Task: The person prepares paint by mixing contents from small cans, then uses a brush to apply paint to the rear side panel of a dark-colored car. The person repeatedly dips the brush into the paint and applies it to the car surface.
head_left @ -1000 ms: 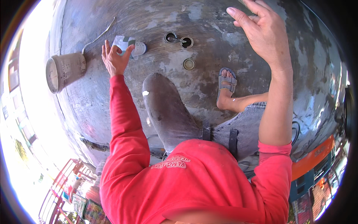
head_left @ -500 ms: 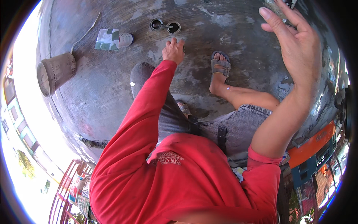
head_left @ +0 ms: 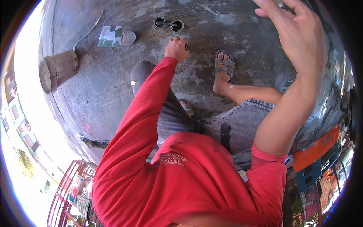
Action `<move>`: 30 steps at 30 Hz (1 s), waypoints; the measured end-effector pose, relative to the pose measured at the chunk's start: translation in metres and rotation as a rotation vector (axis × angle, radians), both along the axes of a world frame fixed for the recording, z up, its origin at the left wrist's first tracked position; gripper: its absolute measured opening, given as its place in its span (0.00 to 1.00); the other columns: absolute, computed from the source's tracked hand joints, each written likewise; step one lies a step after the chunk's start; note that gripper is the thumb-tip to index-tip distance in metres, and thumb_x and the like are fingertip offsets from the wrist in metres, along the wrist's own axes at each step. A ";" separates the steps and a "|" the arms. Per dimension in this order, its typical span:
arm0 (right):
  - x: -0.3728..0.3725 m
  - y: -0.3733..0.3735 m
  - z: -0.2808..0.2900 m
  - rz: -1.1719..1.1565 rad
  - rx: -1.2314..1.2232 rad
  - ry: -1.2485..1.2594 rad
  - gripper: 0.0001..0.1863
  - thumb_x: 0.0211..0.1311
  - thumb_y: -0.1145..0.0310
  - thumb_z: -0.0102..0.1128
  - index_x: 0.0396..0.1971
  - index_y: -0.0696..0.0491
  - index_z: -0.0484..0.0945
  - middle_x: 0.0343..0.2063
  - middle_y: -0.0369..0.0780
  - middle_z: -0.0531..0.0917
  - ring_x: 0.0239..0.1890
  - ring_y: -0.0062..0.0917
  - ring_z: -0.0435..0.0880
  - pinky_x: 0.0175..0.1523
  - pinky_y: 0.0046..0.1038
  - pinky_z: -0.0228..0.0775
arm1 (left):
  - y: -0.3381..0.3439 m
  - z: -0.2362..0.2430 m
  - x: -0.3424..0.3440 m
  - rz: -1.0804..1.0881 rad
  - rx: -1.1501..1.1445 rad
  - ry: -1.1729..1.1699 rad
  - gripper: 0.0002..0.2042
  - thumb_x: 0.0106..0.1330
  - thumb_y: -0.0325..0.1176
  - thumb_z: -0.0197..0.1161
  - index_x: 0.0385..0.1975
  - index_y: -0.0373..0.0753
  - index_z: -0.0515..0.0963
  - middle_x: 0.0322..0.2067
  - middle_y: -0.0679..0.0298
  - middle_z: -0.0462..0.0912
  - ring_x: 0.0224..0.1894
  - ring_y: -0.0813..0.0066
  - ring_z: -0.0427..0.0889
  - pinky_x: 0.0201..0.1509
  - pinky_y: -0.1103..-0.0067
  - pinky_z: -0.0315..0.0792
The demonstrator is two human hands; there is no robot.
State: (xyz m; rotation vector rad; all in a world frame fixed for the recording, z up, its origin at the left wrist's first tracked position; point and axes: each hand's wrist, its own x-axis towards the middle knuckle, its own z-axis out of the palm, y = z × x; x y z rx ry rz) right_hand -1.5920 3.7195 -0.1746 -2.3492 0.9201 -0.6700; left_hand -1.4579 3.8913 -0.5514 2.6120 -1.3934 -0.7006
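Note:
Low over the grey concrete, my left hand [head_left: 177,49] is closed, with a small dark round end [head_left: 186,47] showing at its right side. My fingers hide the rest of that thing. Just beyond this hand, two small round open tins [head_left: 177,26] of dark liquid stand side by side, with a thin tool [head_left: 165,24] lying across their rims. My right hand [head_left: 302,41] is raised at the upper right, open, its thumb apart from the fingers. The top edge cuts off its fingertips, and nothing shows in its grasp.
To the left stand a can [head_left: 128,38] beside a patterned green-and-white sheet [head_left: 110,36], a dirty bucket [head_left: 58,70] lying tilted, and a thin strip [head_left: 89,30]. My sandalled foot [head_left: 224,68] rests on the concrete [head_left: 102,90]. An orange-and-dark object [head_left: 317,145] is at the right.
My right hand has shifted slightly up, its fingertips now past the top edge. The left hand has turned slightly and shows the dark round end more clearly.

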 end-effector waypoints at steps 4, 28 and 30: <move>0.000 0.000 -0.001 0.046 -0.013 -0.087 0.30 0.65 0.64 0.74 0.59 0.71 0.77 0.37 0.48 0.89 0.31 0.21 0.88 0.35 0.22 0.80 | 0.033 -0.019 0.039 0.368 -0.381 0.366 0.15 0.58 0.39 0.67 0.42 0.40 0.89 0.35 0.52 0.91 0.39 0.59 0.91 0.50 0.67 0.84; 0.026 0.000 0.020 0.018 0.169 0.145 0.23 0.65 0.66 0.73 0.54 0.64 0.83 0.31 0.45 0.89 0.26 0.19 0.86 0.33 0.24 0.75 | -0.015 -0.056 0.096 1.050 -0.770 0.681 0.14 0.60 0.35 0.76 0.37 0.30 0.85 0.25 0.63 0.85 0.20 0.77 0.82 0.22 0.77 0.80; 0.026 0.007 0.018 -0.027 0.077 0.095 0.22 0.65 0.66 0.72 0.54 0.63 0.84 0.29 0.44 0.89 0.25 0.19 0.85 0.33 0.25 0.74 | -0.009 -0.047 0.093 1.055 -0.824 0.692 0.12 0.60 0.33 0.74 0.35 0.28 0.84 0.24 0.62 0.84 0.21 0.76 0.83 0.24 0.77 0.81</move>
